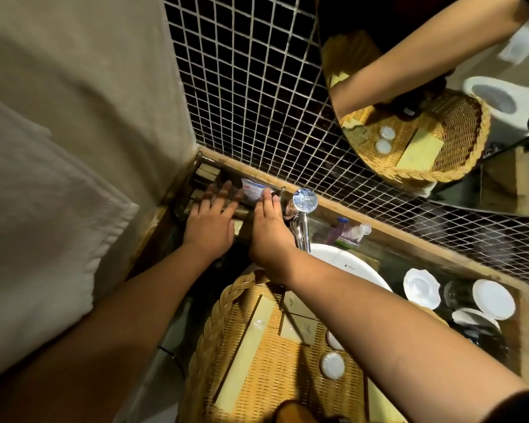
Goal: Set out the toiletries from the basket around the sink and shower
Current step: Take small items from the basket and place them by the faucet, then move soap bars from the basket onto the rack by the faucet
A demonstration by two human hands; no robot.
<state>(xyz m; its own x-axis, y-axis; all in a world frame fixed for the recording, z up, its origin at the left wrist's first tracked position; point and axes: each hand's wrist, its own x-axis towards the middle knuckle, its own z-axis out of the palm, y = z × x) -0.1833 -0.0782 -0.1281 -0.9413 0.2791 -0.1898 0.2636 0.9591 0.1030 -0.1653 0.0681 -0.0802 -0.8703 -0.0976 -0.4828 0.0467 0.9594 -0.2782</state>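
Note:
A woven wicker basket sits at the sink's near edge, holding several beige boxed toiletries and two round white-capped items. Both hands reach to a clear tray in the corner of the wooden ledge, left of the chrome tap. My left hand lies flat with fingers spread over small beige boxes in the tray. My right hand has its fingertips on a white and blue packet lying in the tray; how firmly it grips is hidden.
A white basin sits right of the tap. Beyond it stand a small bottle, white dishes and glasses. A mirror above reflects the basket. White towels hang at left. Dark mosaic tile backs the ledge.

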